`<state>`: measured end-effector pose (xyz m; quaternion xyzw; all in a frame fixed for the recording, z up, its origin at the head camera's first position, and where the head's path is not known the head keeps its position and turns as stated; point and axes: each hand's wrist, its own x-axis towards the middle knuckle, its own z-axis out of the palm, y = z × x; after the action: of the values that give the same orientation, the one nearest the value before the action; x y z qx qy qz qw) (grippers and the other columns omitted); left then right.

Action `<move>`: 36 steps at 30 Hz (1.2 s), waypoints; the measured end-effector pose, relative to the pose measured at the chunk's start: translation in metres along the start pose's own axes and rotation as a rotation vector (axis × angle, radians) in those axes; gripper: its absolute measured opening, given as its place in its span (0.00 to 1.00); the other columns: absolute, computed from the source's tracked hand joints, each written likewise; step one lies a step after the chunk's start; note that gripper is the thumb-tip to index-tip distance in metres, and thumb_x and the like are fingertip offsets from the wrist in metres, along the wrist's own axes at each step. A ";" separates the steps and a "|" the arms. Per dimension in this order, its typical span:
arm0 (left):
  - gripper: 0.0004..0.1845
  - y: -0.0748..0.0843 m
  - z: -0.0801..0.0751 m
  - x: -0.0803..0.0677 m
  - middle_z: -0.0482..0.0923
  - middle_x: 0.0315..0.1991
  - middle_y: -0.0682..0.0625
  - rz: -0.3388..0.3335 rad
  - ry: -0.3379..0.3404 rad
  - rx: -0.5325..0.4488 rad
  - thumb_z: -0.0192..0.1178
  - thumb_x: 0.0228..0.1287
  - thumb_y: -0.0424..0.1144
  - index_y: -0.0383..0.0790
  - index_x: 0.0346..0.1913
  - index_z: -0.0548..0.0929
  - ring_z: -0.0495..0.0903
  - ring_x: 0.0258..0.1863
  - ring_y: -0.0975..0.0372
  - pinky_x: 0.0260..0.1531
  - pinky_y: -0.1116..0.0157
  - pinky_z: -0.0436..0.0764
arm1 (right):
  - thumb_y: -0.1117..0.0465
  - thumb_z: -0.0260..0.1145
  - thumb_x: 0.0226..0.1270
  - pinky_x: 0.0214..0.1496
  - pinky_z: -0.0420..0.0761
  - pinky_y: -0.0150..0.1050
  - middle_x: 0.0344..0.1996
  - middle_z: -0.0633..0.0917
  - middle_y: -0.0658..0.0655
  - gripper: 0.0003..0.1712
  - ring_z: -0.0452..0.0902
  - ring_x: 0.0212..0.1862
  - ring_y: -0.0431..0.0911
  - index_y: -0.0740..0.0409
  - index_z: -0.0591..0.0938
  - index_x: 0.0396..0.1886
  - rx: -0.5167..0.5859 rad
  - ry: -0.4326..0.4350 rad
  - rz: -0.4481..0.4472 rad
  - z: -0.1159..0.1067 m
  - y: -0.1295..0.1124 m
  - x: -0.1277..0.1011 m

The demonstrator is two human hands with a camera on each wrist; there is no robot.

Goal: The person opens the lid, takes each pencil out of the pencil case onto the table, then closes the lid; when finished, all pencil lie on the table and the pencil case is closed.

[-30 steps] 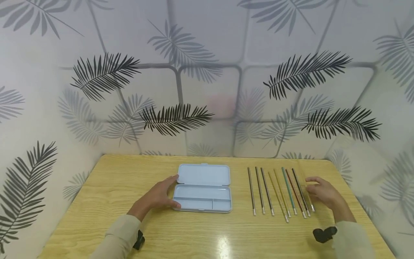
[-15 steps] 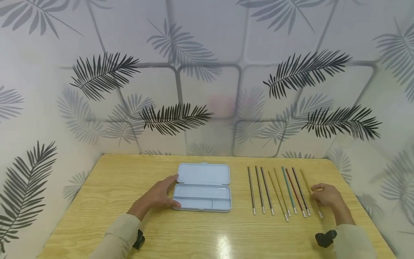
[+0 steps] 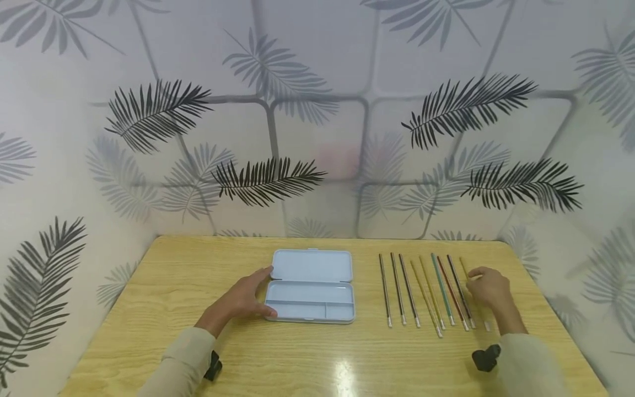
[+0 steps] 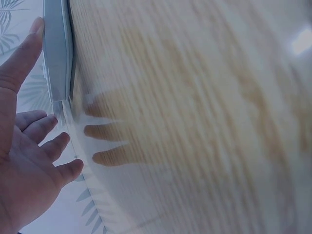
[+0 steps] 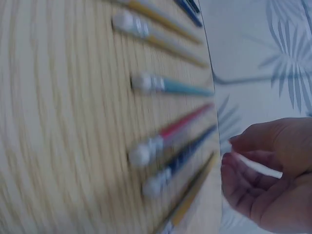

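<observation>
The right hand (image 3: 488, 288) lay at the lower right of the head view with its fingers curled over the far-right pencil of the row, a yellowish one (image 3: 464, 266) whose upper end showed above the knuckles and whose pale tip (image 3: 487, 326) showed below the wrist; the wrist view, though blurred, showed the fingertips (image 5: 239, 165) bent in toward the thumb around a thin pale shaft, so the hand seemed closed in a light pinch on that pencil, probably because the outermost one is the easiest to lift without disturbing its neighbours; the forearm came in from the lower right corner, sleeve and a dark wrist strap (image 3: 485, 358) near the tabletop's (image 3: 317, 358) front edge; just to the left lay the other pencils (image 3: 426, 292), side by side and nearly parallel, tips toward the person, laid out so each could be taken singly; left of centre sat the open light-blue pencil case (image 3: 310, 286), lid folded back toward the wall, tray toward the person with a divider; the left hand (image 3: 243, 300) rested flat against the case's left end, fingers relaxed and fairly straight, thumb touching the lid's edge (image 4: 57, 58), holding nothing, seemingly to steady the case; its arm reached in from the lower left, palm toward the case.
</observation>
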<state>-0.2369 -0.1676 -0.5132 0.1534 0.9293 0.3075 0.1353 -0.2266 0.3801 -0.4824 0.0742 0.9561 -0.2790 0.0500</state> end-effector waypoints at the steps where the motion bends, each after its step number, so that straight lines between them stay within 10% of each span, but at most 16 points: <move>1: 0.62 -0.001 0.000 0.000 0.54 0.74 0.42 -0.002 0.001 0.002 0.78 0.36 0.54 0.40 0.74 0.54 0.54 0.73 0.47 0.72 0.49 0.58 | 0.64 0.52 0.64 0.30 0.82 0.42 0.44 0.81 0.75 0.23 0.81 0.36 0.59 0.75 0.74 0.54 0.011 0.013 -0.032 0.004 -0.009 0.002; 7: 0.63 -0.005 -0.002 -0.002 0.54 0.74 0.42 -0.003 0.004 -0.012 0.78 0.34 0.54 0.40 0.74 0.54 0.54 0.73 0.47 0.72 0.48 0.58 | 0.60 0.49 0.72 0.49 0.82 0.54 0.55 0.77 0.72 0.23 0.74 0.57 0.65 0.69 0.71 0.61 0.138 0.040 -0.202 0.042 -0.073 0.015; 15: 0.63 -0.005 -0.001 -0.003 0.54 0.74 0.42 -0.010 0.009 -0.010 0.78 0.35 0.54 0.40 0.74 0.54 0.54 0.73 0.47 0.72 0.49 0.58 | 0.57 0.46 0.75 0.61 0.75 0.57 0.65 0.71 0.68 0.27 0.67 0.64 0.64 0.68 0.64 0.68 0.264 -0.148 -0.329 0.092 -0.136 0.040; 28: 0.61 -0.003 -0.001 -0.003 0.55 0.74 0.43 -0.005 0.021 -0.016 0.78 0.36 0.53 0.42 0.74 0.54 0.55 0.73 0.48 0.72 0.50 0.58 | 0.55 0.50 0.73 0.73 0.59 0.57 0.68 0.65 0.69 0.32 0.59 0.70 0.63 0.66 0.58 0.71 0.085 -0.285 -0.374 0.133 -0.195 0.047; 36: 0.69 -0.003 0.000 -0.002 0.45 0.76 0.44 0.006 0.042 -0.025 0.79 0.34 0.53 0.38 0.75 0.45 0.47 0.76 0.50 0.74 0.52 0.52 | 0.56 0.53 0.72 0.72 0.62 0.57 0.67 0.68 0.67 0.30 0.62 0.69 0.62 0.66 0.63 0.69 0.116 -0.206 -0.380 0.131 -0.202 0.043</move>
<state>-0.2359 -0.1706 -0.5149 0.1483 0.9276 0.3224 0.1169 -0.2960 0.1456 -0.4922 -0.1334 0.9251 -0.3439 0.0898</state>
